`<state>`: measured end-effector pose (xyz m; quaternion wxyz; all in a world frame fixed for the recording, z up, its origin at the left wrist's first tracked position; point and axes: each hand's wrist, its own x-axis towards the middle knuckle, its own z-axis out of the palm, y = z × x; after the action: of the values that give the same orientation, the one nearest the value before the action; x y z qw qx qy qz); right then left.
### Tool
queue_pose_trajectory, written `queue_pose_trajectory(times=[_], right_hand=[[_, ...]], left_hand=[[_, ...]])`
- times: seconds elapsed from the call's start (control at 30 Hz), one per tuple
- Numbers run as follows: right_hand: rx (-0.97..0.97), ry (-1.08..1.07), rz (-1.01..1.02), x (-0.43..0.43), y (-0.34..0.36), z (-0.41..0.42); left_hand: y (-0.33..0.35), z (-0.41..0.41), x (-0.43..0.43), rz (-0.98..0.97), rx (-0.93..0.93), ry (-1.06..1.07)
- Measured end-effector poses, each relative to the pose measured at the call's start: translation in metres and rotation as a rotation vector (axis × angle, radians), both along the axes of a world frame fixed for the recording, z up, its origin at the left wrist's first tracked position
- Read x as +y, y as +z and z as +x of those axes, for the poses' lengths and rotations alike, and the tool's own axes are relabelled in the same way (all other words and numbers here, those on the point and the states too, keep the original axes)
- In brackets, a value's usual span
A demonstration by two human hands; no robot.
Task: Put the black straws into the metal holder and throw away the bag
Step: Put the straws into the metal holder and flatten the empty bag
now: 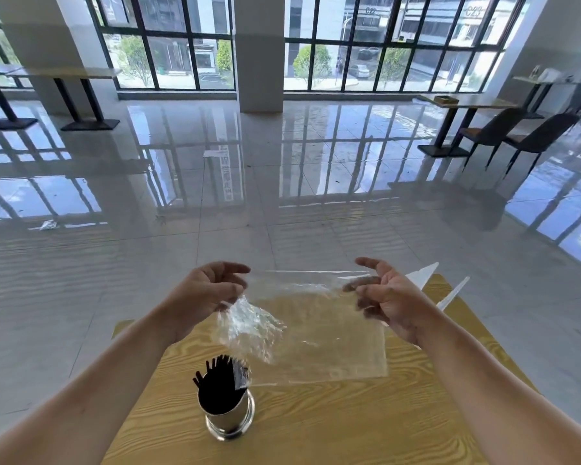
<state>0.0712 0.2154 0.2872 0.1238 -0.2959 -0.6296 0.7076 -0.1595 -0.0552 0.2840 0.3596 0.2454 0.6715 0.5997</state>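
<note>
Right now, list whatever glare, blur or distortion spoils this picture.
Head view: window glare sheets across the glossy floor; the wide-angle lens bows the window frames; the clear bag shows mostly by highlights, its crumpled part blurred; the black straws look sharp.

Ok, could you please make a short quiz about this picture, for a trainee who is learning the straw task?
1. True or false: the black straws already stand in the metal holder.
2. Where is the clear bag?
A) pushed inside the holder
B) held up between the left hand and the right hand
C) hanging from one hand only
3. In a few words: which step of the task is not yet done?

Key: 1 true; 2 B; 3 throwing away the bag.
</note>
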Motion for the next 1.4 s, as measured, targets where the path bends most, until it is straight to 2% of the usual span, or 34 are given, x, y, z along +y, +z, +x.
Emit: queue_pose_trajectory(times=[0.13, 0.3, 0.53, 0.73, 0.93, 1.27, 1.33, 1.4], right_hand=[[-0.02, -0.059, 0.031, 0.005, -0.003, 0.007], [-0.097, -0.127, 0.051, 0.017, -0.012, 0.021], [-0.221, -0.213, 0.112, 0.038, -0.05, 0.045], [-0.32, -0.199, 0.151, 0.06, -0.091, 0.067], [-0.421, -0.153, 0.121, 0.077, -0.141, 0.076], [-0.554, -0.098, 0.157, 0.084, -0.235, 0.064], [-0.592, -0.073, 0.244, 0.079, -0.251, 0.062], [-0.65, 0.036, 0.467, 0.069, -0.265, 0.063]], left_hand=[[-0.005, 0.01, 0.016, -0.039, 0.121, 0.041], [-0.021, 0.021, 0.037, -0.072, 0.18, 0.067], [-0.058, 0.034, 0.067, -0.247, 0.305, 0.043], [-0.095, 0.04, 0.086, -0.346, 0.307, 0.038], [-0.141, 0.052, 0.098, -0.535, 0.35, 0.043], [-0.215, 0.074, 0.109, -0.81, 0.292, 0.14], [-0.23, 0.08, 0.109, -0.848, 0.325, 0.173], [-0.244, 0.091, 0.107, -0.905, 0.433, 0.143]])
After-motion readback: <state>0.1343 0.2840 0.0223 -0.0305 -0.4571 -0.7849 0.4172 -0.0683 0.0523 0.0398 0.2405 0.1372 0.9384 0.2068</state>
